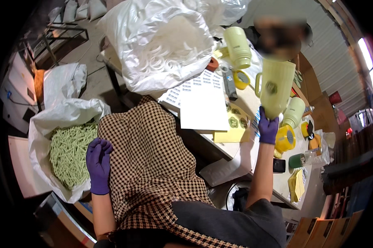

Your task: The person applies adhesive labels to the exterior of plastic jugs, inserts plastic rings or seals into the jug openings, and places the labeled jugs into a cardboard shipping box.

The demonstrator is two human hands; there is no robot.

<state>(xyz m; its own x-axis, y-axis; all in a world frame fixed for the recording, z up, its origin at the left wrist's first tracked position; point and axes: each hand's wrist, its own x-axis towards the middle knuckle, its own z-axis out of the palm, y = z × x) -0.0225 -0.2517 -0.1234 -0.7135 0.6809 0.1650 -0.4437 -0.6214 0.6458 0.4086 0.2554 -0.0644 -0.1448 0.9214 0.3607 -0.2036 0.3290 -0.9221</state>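
My right hand [268,129], in a purple glove, grips the base of a pale green jug [278,89] and holds it up over the right side of the table. The jug has a side handle, fine vertical ribs and a dark round emblem on its wall. My left hand [98,165], gloved in purple too, is beside my checked apron [147,153] with its fingers loosely bent and nothing visible in them. It is nearest to a white sack [41,144] full of thin green sticks [68,155]. A yellow sheet with round emblems [232,134] lies left of my right hand.
A big white plastic bag [128,49] of white rings stands on the table's far left. White label sheets [203,109] lie before it. Pale green flasks [237,47] [294,111], yellow round parts [285,138] and a green cup [296,161] surround the jug. Another person [277,37] is across the table.
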